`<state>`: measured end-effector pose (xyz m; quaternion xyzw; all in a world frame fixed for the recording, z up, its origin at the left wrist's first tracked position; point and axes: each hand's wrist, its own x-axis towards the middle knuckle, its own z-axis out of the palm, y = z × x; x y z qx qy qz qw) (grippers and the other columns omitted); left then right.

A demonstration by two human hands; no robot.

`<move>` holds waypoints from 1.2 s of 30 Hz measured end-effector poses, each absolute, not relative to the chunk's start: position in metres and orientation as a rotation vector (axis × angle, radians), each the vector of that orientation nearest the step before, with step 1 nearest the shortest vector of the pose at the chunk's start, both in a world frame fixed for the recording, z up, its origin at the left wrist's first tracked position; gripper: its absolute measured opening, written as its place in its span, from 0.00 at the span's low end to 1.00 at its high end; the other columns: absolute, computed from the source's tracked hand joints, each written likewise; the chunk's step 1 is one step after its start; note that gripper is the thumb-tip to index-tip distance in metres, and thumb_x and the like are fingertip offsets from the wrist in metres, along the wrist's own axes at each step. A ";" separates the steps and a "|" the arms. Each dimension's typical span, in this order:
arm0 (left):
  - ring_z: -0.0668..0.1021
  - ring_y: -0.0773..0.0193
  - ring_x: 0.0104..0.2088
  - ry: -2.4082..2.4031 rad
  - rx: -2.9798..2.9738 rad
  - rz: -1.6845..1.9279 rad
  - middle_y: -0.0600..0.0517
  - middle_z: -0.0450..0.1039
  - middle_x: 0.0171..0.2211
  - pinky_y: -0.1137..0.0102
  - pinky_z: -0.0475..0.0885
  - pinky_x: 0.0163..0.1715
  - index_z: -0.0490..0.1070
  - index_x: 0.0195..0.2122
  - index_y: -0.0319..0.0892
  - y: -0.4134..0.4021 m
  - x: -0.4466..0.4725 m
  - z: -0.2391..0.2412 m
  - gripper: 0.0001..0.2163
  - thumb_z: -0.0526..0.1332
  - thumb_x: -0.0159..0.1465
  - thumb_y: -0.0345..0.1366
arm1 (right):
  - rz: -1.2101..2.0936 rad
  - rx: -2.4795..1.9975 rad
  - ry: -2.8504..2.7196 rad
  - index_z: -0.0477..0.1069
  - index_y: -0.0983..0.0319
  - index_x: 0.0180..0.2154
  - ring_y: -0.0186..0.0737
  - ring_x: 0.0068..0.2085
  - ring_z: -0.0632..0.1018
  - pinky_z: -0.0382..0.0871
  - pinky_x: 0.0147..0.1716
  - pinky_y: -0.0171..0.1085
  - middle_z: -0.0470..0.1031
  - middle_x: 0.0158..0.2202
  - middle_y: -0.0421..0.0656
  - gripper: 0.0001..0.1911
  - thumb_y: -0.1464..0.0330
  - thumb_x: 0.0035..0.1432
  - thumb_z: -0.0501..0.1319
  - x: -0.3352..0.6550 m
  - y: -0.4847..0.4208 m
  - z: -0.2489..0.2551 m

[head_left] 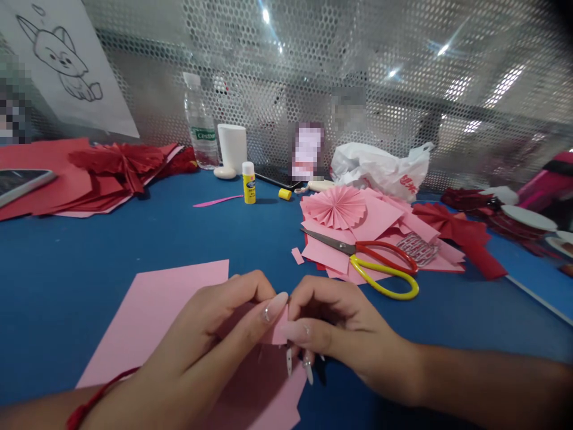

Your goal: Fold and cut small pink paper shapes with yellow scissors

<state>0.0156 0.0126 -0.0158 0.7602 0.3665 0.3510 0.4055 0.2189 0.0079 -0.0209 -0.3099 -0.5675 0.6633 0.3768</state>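
My left hand (233, 325) pinches a small piece of pink paper (278, 333) between thumb and fingers. At the paper's right edge, my right hand (340, 325) grips it too, thumb on the near face. Both hands are above a large pink sheet (179, 298) lying on the blue table; they hide part of it. Scissors (358, 251) with one red and one yellow handle rest beyond my right hand on a pile of pink paper (376, 215). A pleated pink paper fan (335, 206) lies on that pile.
Behind stand a glue stick (249, 185), its yellow cap (285, 194), a water bottle (203, 131) and a white container (233, 146). A white plastic bag (380, 167) sits by the perforated metal panel (268, 71). Red paper (58, 179) is stacked at left.
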 end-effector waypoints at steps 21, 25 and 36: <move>0.67 0.67 0.24 0.908 1.536 0.861 0.57 0.65 0.23 0.74 0.63 0.24 0.66 0.25 0.44 0.017 0.019 -0.029 0.19 0.62 0.67 0.50 | 1.591 -0.869 -1.579 0.72 0.62 0.35 0.31 0.28 0.69 0.61 0.29 0.33 0.72 0.28 0.37 0.12 0.60 0.62 0.66 0.219 0.004 -0.016; 0.62 0.69 0.23 0.882 1.550 0.800 0.58 0.60 0.21 0.75 0.58 0.21 0.64 0.24 0.43 0.016 0.019 -0.028 0.21 0.61 0.68 0.51 | 1.595 -0.940 -1.534 0.71 0.62 0.32 0.30 0.25 0.66 0.60 0.26 0.31 0.68 0.25 0.36 0.15 0.59 0.58 0.69 0.217 0.005 -0.016; 0.69 0.65 0.27 0.860 1.535 0.786 0.55 0.67 0.26 0.74 0.67 0.25 0.69 0.28 0.44 0.015 0.020 -0.026 0.15 0.62 0.69 0.46 | 0.946 -1.066 -1.578 0.66 0.59 0.32 0.30 0.30 0.67 0.61 0.30 0.31 0.66 0.29 0.34 0.09 0.68 0.61 0.66 0.219 -0.004 -0.022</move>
